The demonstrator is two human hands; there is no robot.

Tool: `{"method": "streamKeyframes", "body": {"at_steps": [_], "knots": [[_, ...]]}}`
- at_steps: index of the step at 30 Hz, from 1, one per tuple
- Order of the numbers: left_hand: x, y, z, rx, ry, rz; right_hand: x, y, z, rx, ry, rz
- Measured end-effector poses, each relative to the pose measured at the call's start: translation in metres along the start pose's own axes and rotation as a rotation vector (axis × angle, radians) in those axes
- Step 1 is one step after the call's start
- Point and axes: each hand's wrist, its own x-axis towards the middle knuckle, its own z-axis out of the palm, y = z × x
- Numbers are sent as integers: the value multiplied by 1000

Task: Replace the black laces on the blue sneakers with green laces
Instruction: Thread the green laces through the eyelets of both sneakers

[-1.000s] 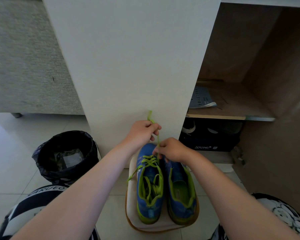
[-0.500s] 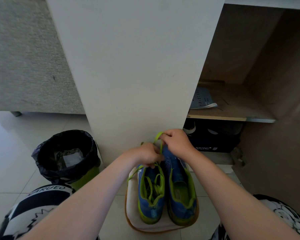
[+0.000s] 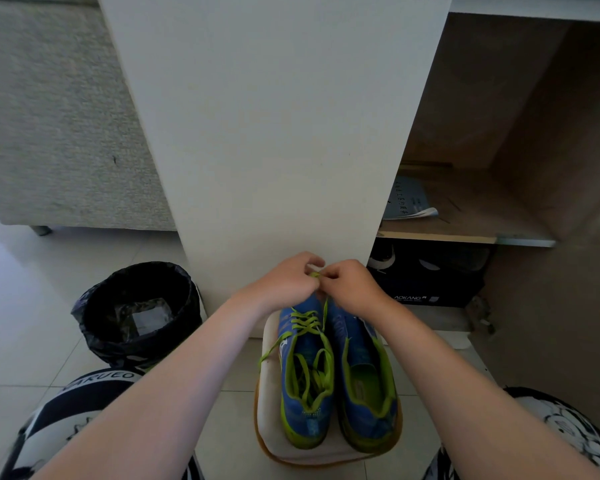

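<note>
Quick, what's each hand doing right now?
Left hand: closed, pinching the green lace.
Right hand: closed, pinching the same green lace.

Two sneakers [image 3: 309, 424] sit side by side on a stool [image 3: 269, 410]; bin [image 3: 136, 310] at nine o'clock, cabinet door [image 3: 274, 133] at twelve, shoebox [image 3: 430, 285] under a shelf [image 3: 465, 235] at two.

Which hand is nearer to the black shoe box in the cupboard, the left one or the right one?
The right hand. It is just left of the black shoe box, while the left hand lies farther left; both pinch the green lace.
</note>
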Motion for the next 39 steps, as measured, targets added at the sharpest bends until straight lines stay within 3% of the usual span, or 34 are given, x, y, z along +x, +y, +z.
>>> {"method": "streamKeyframes", "body": {"at_steps": [7,17,19,21,23,25,32,36,39], "knots": [[-10,-3,-26,232,-21,-19,-4,-6,-12,-2,4,37],[-48,-9,-69,265,43,-12,-5,-12,-16,-376,-62,60],[-52,-9,-65,286,27,-21,-11,-29,-9,-313,-122,-39],[-55,-6,-59,296,1,-25,-18,-47,0,-94,-210,-125],[-57,-3,-56,279,1,-29,-21,-57,7,88,-264,-153],[-58,-2,-59,271,28,-29,-19,-60,8,115,-268,-137],[-60,-20,-77,309,48,-60,-9,-41,-15,-334,-86,29],[-54,-24,-72,353,2,-79,-8,-23,-19,-583,-118,155],[-48,-19,-63,345,-35,-72,-9,-19,-20,-665,-152,146]]}}
